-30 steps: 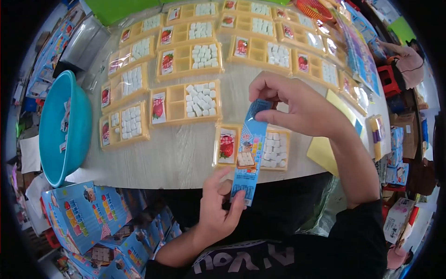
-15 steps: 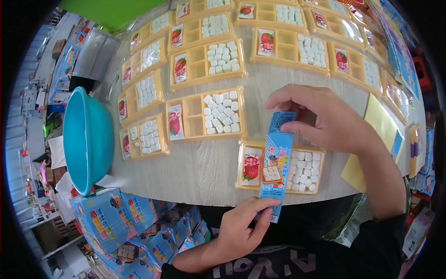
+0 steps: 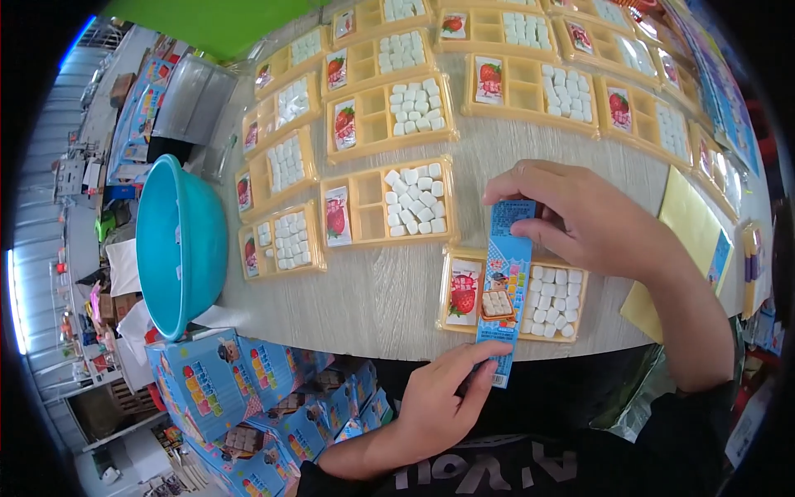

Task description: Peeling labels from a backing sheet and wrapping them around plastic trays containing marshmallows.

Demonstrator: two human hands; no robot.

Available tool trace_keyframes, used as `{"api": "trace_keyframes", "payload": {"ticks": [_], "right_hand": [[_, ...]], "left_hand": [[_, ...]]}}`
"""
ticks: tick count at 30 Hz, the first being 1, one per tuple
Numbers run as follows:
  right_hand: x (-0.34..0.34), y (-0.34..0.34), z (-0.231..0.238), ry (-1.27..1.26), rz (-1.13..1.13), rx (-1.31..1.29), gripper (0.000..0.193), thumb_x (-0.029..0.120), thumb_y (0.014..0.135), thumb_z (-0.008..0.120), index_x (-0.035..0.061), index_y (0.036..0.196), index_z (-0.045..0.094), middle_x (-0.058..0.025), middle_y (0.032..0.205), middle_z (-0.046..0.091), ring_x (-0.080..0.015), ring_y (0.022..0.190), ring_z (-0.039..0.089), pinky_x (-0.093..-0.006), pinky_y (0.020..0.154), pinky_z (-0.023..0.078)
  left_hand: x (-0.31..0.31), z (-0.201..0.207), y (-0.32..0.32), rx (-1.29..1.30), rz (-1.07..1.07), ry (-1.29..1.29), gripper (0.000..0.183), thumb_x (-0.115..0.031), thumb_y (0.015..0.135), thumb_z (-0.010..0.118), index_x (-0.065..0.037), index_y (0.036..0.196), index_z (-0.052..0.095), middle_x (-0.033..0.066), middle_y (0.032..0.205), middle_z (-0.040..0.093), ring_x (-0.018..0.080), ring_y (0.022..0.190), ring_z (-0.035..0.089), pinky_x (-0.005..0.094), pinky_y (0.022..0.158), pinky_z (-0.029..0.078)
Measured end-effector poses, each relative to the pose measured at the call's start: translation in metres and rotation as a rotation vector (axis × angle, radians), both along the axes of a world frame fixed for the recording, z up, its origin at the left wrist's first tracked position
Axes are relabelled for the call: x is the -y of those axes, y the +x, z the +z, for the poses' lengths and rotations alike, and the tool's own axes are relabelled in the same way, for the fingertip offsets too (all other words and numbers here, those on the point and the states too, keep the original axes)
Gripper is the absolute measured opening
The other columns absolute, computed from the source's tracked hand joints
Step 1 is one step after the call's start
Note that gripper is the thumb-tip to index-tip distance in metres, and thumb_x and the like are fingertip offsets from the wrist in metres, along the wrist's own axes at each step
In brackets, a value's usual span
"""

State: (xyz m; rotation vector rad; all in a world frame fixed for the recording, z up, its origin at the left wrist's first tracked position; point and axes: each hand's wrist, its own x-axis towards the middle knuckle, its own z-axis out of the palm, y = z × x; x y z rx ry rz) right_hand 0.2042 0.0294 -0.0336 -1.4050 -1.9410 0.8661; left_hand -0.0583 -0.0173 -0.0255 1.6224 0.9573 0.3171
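Blue card sleeve: long flat printed blue cardboard strip, held stretched between both hands, right over the nearest yellow plastic compartment tray at the desk edge.
Left hand: fingers pinched shut on the sleeve's bottom end.
Right hand: fingers closed on the top end, thumb underneath.
Feel: looks super light, thin and bendy, probably creases easily, glossy so maybe a bit slick.
Where to grab: the two short ends by the edges, not the middle.
Neighbours: teal plastic bowl far left, blue printed boxes below it, more yellow trays of white candy cubes behind.
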Motion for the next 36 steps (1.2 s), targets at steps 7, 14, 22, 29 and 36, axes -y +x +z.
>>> {"api": "trace_keyframes", "payload": {"ticks": [7, 14, 22, 29, 36], "right_hand": [[0.005, -0.013, 0.020, -0.191, 0.042, 0.013, 0.056, 0.021, 0.086, 0.075, 0.0028, 0.133, 0.051, -0.0155, 0.117, 0.057, -0.0306, 0.095, 0.064, -0.0386, 0.082, 0.052], [0.011, -0.029, 0.029, 0.056, 0.101, 0.510, 0.069, 0.034, 0.079, 0.080, 0.0007, 0.132, 0.051, -0.0167, 0.115, 0.057, -0.0354, 0.104, 0.062, -0.0431, 0.088, 0.050], [0.034, -0.047, 0.025, 0.187, 0.100, 0.613, 0.066, 0.034, 0.078, 0.080, 0.0008, 0.129, 0.052, -0.0186, 0.112, 0.058, -0.0377, 0.106, 0.061, -0.0439, 0.087, 0.051], [0.056, -0.063, 0.031, 0.052, 0.035, 0.511, 0.062, 0.036, 0.085, 0.074, 0.0016, 0.131, 0.051, -0.0194, 0.111, 0.056, -0.0383, 0.107, 0.059, -0.0453, 0.090, 0.049], [0.070, -0.079, 0.025, -0.074, -0.067, 0.403, 0.059, 0.039, 0.088, 0.071, 0.0030, 0.131, 0.051, -0.0187, 0.114, 0.055, -0.0372, 0.109, 0.057, -0.0457, 0.094, 0.045]], "left_hand": [[0.011, -0.010, -0.015, 0.078, 0.066, -0.163, 0.027, -0.003, 0.097, 0.060, -0.003, 0.123, 0.065, 0.0060, 0.079, 0.066, 0.0081, 0.059, 0.059, 0.0243, 0.057, 0.049], [0.026, -0.021, -0.017, 0.223, 0.059, -0.204, 0.018, 0.000, 0.098, 0.057, 0.001, 0.115, 0.062, 0.0043, 0.088, 0.064, 0.0080, 0.075, 0.061, 0.0222, 0.063, 0.047], [0.053, -0.066, -0.033, 0.702, 0.223, -0.739, 0.010, -0.010, 0.100, 0.052, -0.005, 0.104, 0.060, 0.0127, 0.103, 0.068, 0.0229, 0.092, 0.069, 0.0288, 0.064, 0.051], [0.055, -0.106, -0.051, 0.752, 0.518, -0.788, 0.032, -0.038, 0.099, 0.046, -0.009, 0.108, 0.056, 0.0148, 0.102, 0.070, 0.0244, 0.081, 0.069, 0.0320, 0.058, 0.053], [0.014, -0.084, -0.047, 0.665, 0.521, -0.702, 0.039, -0.029, 0.102, 0.037, -0.001, 0.120, 0.058, 0.0122, 0.107, 0.069, 0.0208, 0.090, 0.068, 0.0347, 0.074, 0.055]]}}
